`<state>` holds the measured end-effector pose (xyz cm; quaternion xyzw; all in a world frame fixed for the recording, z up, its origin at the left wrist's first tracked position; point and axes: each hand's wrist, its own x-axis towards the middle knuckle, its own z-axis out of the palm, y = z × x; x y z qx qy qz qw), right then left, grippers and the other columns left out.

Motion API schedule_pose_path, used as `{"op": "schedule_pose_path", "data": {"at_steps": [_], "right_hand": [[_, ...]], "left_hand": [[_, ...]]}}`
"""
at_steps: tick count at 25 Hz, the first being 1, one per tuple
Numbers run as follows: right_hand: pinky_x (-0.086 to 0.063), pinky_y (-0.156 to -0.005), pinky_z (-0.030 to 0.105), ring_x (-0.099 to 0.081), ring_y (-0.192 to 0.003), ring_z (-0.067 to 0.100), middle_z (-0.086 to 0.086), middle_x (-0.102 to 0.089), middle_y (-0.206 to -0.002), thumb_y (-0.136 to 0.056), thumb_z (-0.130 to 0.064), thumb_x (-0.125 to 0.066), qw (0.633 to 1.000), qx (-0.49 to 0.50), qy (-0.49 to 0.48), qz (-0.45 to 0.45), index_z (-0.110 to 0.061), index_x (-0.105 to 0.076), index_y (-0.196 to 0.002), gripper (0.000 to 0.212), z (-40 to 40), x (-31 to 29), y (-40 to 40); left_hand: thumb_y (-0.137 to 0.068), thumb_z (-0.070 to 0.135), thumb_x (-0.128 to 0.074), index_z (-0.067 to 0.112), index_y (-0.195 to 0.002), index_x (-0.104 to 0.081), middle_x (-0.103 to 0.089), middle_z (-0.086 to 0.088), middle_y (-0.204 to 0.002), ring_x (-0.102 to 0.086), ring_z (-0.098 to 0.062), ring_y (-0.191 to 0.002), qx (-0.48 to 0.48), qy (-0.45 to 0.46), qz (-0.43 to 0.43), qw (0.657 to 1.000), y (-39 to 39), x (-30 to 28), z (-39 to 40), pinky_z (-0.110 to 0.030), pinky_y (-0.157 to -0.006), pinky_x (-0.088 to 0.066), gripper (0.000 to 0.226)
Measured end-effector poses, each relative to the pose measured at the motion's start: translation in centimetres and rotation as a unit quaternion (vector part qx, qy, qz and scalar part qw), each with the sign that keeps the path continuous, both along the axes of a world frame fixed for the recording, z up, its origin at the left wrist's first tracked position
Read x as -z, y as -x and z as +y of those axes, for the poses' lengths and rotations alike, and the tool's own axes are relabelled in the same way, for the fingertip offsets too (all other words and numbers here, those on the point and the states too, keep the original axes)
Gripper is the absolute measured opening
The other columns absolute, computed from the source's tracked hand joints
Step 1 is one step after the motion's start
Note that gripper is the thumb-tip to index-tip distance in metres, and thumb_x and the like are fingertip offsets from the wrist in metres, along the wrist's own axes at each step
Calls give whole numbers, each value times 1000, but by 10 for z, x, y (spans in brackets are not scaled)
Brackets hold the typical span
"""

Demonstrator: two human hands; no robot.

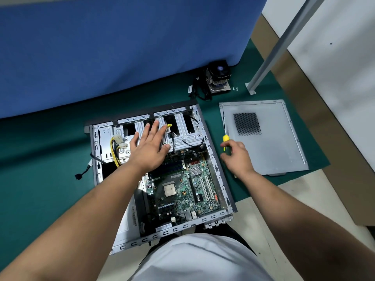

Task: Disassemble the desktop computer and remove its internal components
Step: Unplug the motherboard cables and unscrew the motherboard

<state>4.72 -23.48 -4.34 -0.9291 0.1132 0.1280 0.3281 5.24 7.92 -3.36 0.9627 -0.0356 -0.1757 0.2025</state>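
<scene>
Left hand (pixel 149 148) flat, fingers spread on drive cage (pixel 182 136), right hand (pixel 236 157) gripping yellow screwdriver (pixel 225 141)

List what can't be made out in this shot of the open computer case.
1. Head view: the screwdriver tip and shaft, hidden by the right hand.
2. The drive cage area under the left hand.
3. Motherboard label text, too small.
4. The small screws' type, too small.

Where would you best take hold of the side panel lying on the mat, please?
Probably by the side panel's right long edge, coming from the right: it lies flat on the green mat, so fingers must hook under its raised rim; its left edge is crowded by the right hand.
</scene>
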Motion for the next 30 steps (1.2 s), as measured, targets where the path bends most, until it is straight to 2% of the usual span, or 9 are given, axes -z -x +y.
{"op": "schedule_pose_path", "data": {"at_steps": [4, 7, 10, 12, 14, 16, 19, 24, 30], "right_hand": [[-39, -63, 22, -51, -70, 0, -6, -62, -104, -90, -14, -56, 987, 26, -130, -95, -34, -60, -93, 21, 28, -51, 9], [-40, -59, 23, -51, -62, 0, -11, -64, -92, -92, -17, -54, 980, -93, -166, -63, -35, -58, -88, 19, 52, -84, 26], [-53, -80, 34, -66, -86, 11, -16, -69, -94, -83, -33, -54, 965, -220, -146, 1, -40, -60, -87, 10, 67, -112, 37], [-56, -77, 34, -68, -80, 9, -16, -71, -96, -79, -34, -56, 959, -242, -149, 19, -42, -64, -92, 17, 70, -127, 33], [-58, -69, 39, -71, -71, 15, -8, -73, -100, -84, -20, -65, 958, -191, -213, 15, -39, -66, -101, 26, 76, -134, 26], [-63, -76, 42, -76, -75, 26, 6, -72, -104, -91, -11, -72, 950, -92, -297, 8, -27, -65, -105, 22, 88, -134, 23], [-63, -82, 45, -78, -75, 27, 13, -71, -108, -93, -20, -75, 958, -28, -286, 13, -26, -55, -106, 25, 111, -124, 28], [-50, -54, 16, -73, -64, 5, 0, -71, -88, -96, -20, -70, 974, -144, -160, -71, -31, -46, -107, 28, 122, -124, 31], [-36, -57, 29, -55, -65, 8, -4, -60, -90, -100, -23, -62, 949, -297, -30, -99, -35, -38, -121, 34, 147, -107, 36]], "left_hand": [[-104, 52, -41, 54, -155, 11, 22, 16, -167, 12, -12, -156, 0, 76, -21, 997, 5, -17, 0, -46, -123, 7, 73], [-104, 45, -49, 51, -158, 5, 24, 16, -166, 2, -22, -158, 15, 95, -141, 985, 22, -30, -3, -46, -120, -9, 76], [-105, 38, -46, 34, -154, -38, -28, 3, -166, -28, -29, -150, 47, 7, -243, 969, 46, -34, 7, -44, -114, -29, 50], [-107, 38, -38, 22, -133, -62, -66, -1, -131, -52, -28, -127, 77, -14, -254, 964, 63, -33, 22, -43, -100, -39, 39], [-108, 39, -33, 18, -124, -65, -73, 0, -109, -63, -25, -104, 94, 4, -215, 972, 81, -32, 33, -41, -91, -47, 42], [-108, 36, -37, 16, -123, -64, -74, 0, -102, -67, -25, -92, 80, 40, -188, 978, 97, -29, 34, -42, -86, -50, 37], [-108, 36, -38, 16, -122, -64, -72, 0, -95, -66, -26, -87, 57, 49, -186, 980, 110, -21, 27, -40, -79, -47, 36], [-106, 42, -43, 31, -139, -57, -59, 7, -141, -44, -23, -140, 15, -53, -226, 973, 120, -8, 52, -44, -112, -31, 38], [-105, 40, -40, 34, -155, -36, -14, 13, -169, -12, -20, -156, -108, -110, -180, 971, 122, 2, 84, -46, -122, -17, 51]]}}
